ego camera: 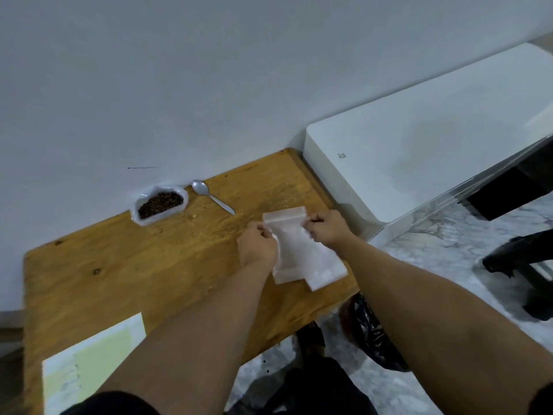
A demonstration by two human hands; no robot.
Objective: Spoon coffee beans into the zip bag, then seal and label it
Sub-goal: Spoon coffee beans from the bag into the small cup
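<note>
Zip bag (294, 235) lies flat on our wooden table (149, 265). Our left hand (258, 245) and right hand (327, 227) pinch its side edges.

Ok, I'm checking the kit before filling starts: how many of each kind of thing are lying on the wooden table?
Bag of coffee beans: 1
Spoon: 1
Zip bags: 2, overlapping
Paper sheet, part yellow: 1
Total: 5
</note>
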